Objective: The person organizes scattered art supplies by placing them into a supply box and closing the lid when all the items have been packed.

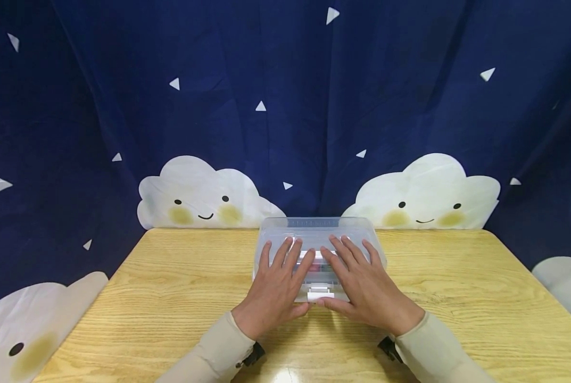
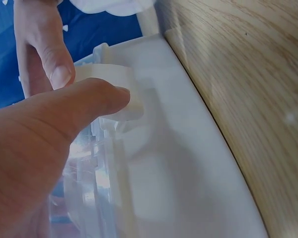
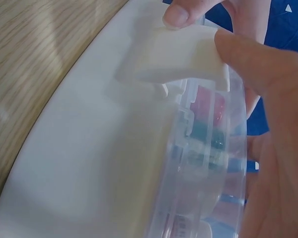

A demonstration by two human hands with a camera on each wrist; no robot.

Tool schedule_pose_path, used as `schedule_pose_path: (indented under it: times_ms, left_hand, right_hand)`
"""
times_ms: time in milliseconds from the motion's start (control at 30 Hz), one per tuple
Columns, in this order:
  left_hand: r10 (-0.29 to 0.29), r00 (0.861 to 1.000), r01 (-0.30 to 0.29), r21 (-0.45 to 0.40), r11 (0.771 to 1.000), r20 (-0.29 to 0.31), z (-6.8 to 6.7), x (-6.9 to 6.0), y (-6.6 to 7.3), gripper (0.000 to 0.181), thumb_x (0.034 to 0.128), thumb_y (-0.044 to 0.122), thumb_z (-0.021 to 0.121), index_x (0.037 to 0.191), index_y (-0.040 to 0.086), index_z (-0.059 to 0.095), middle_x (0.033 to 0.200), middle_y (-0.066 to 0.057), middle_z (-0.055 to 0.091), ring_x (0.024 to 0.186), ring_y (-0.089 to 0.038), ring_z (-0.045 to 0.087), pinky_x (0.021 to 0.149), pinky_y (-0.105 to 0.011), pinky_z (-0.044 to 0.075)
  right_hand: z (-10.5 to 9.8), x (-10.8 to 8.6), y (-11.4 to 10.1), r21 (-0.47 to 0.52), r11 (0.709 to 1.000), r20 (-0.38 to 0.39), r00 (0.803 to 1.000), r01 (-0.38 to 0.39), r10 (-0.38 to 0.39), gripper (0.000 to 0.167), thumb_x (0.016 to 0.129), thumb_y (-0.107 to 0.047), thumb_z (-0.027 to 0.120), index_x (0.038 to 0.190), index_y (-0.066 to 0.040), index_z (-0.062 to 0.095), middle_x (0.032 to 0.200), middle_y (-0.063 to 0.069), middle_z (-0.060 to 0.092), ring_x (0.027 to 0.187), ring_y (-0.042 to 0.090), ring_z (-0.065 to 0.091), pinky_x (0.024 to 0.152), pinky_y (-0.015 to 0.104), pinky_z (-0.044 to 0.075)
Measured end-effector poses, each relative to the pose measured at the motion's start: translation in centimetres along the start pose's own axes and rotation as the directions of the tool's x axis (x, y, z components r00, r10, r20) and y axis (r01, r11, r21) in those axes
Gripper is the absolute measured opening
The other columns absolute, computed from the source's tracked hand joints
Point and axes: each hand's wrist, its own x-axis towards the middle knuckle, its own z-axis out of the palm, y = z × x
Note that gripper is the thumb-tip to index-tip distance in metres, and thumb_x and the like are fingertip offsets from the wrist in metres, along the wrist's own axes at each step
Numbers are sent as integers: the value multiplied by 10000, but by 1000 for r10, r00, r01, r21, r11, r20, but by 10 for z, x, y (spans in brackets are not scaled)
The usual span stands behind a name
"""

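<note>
A clear-lidded plastic box [image 1: 270,234] with a white base lies on the table, its lid down. At the middle of its front edge is a white latch [image 1: 320,295], which stands out from the front wall in the right wrist view [image 3: 176,54]. My left hand [image 1: 273,290] rests on the lid's left half, fingers spread and straight, its thumb [image 2: 97,99] against the latch. On the right half lies my right hand [image 1: 373,291], spread likewise, its thumb [image 3: 248,57] at the latch's other side. Pink and teal contents [image 3: 208,106] show blurrily through the plastic.
The wooden table [image 1: 184,298] extends to both sides of the box. Behind it hangs a dark blue curtain [image 1: 285,143] with white triangles and smiling clouds. The box stands near the table's back edge.
</note>
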Motion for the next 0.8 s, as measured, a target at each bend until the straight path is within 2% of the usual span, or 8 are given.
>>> schedule_pose_path:
  times_ms: [533, 800]
  left_hand:
    - [5, 999, -5, 6, 1000, -43, 2, 0, 0, 1008, 697, 725, 641, 1447, 109, 372, 1455, -206, 396, 1359, -384, 337, 1026, -649, 285]
    - [3, 999, -3, 3, 1000, -38, 3, 0, 0, 987, 718, 721, 630, 1448, 111, 367, 1457, -205, 392, 1359, -380, 339, 1030, -653, 274]
  right_hand:
    - [1, 0, 0, 6, 1000, -5, 1000, -23, 23, 869, 840, -660, 561, 1437, -45, 425, 1525, 161, 328, 1371, 371, 319, 1058, 646, 187]
    - [2, 2, -2, 6, 999, -21, 999, -42, 42, 814, 845, -623, 588, 1404, -45, 460, 1499, 167, 362, 1350, 375, 347, 1047, 651, 209]
